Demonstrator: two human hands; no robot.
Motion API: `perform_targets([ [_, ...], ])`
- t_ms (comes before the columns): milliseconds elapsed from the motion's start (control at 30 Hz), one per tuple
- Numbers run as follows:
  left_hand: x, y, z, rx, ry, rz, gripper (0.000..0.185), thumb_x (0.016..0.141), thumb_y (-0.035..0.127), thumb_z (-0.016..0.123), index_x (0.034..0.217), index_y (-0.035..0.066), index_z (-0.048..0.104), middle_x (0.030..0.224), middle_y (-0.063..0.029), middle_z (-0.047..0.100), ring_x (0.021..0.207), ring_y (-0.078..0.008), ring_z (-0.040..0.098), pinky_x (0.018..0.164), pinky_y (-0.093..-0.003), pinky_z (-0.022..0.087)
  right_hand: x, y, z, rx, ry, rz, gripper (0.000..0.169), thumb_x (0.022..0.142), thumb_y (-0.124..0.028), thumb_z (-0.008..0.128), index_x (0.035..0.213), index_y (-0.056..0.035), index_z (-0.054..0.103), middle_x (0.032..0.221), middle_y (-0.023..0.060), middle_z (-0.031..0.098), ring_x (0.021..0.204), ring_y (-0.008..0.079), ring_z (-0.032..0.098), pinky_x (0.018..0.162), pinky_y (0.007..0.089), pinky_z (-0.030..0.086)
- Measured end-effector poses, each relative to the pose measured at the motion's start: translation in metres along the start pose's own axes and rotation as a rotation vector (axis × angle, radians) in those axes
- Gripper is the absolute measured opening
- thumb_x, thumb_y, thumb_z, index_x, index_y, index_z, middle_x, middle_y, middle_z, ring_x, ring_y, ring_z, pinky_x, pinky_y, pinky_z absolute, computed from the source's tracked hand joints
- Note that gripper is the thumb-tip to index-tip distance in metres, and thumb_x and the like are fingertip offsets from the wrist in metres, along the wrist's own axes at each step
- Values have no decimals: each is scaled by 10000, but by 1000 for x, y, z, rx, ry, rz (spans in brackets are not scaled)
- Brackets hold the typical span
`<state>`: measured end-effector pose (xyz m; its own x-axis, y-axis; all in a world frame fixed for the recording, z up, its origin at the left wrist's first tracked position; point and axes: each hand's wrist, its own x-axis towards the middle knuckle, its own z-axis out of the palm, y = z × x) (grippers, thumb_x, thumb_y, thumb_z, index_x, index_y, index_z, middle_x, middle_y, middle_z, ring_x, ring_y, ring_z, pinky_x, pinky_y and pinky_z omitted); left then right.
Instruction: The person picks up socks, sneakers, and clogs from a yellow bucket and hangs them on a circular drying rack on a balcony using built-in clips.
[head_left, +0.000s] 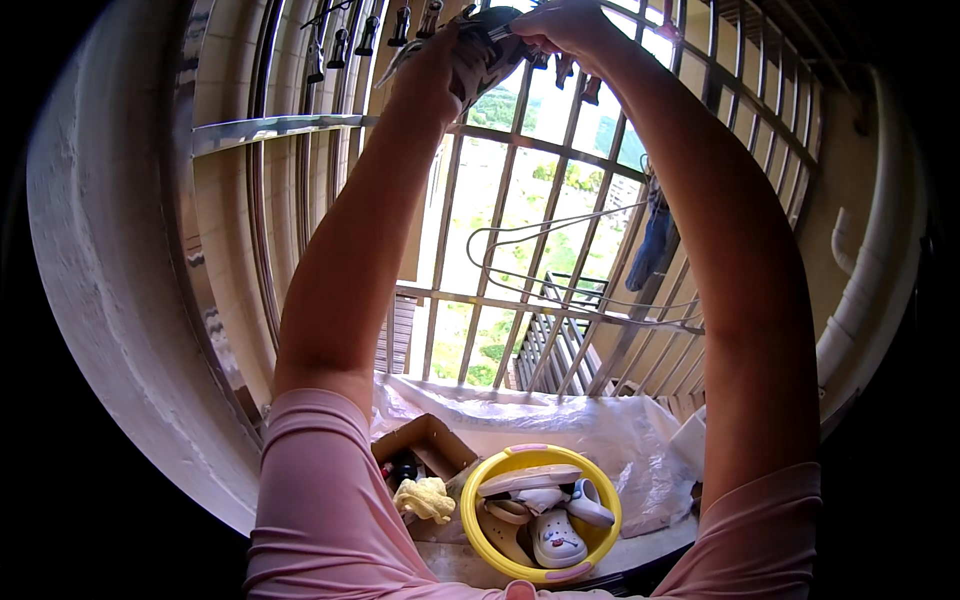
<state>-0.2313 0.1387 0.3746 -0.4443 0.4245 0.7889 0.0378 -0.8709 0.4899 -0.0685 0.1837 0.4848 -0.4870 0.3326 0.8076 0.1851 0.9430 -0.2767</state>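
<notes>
Both arms reach up to the top edge of the view. My left hand (435, 75) grips a grey, white and black item (484, 64), seemingly a sneaker, with a pale lace-like strip trailing to its left. Against its upper right side, my right hand (574, 34) has its fingers pinched at a dark clothes peg (501, 30); their tips are partly hidden. More dark pegs (367, 36) hang in a row to the left, and reddish-brown pegs (591, 90) dangle below my right hand. Far below stands a yellow basin (470, 517) holding several shoes, including a white clog (559, 540).
Metal window bars (517, 202) stand ahead, with a bent wire (487, 259) and a blue cloth item (649, 251) hanging there. Below are plastic sheeting (600, 427), a cardboard box (435, 446) and a yellow cloth (425, 500). A white pipe (855, 292) runs along the right wall.
</notes>
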Motion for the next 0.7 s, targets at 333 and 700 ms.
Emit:
perform_targets([
  [333,-12,16,19,-335,195,-170,557,893,290,672,1277,-54,462,1228,-211,581,1144,-254,594,958,-340,518,1,5,-5,-103,-32,8,178,729,-190,759,760,-22,708,657,75,658,518,163,589,419,298,441],
  [700,51,-15,6,-771,-640,-346,338,956,164,482,1227,-30,544,1068,-166,650,918,-266,653,794,-369,543,-1,8,-12,56,-48,-14,163,708,-124,752,673,16,677,588,82,629,501,156,576,446,281,438],
])
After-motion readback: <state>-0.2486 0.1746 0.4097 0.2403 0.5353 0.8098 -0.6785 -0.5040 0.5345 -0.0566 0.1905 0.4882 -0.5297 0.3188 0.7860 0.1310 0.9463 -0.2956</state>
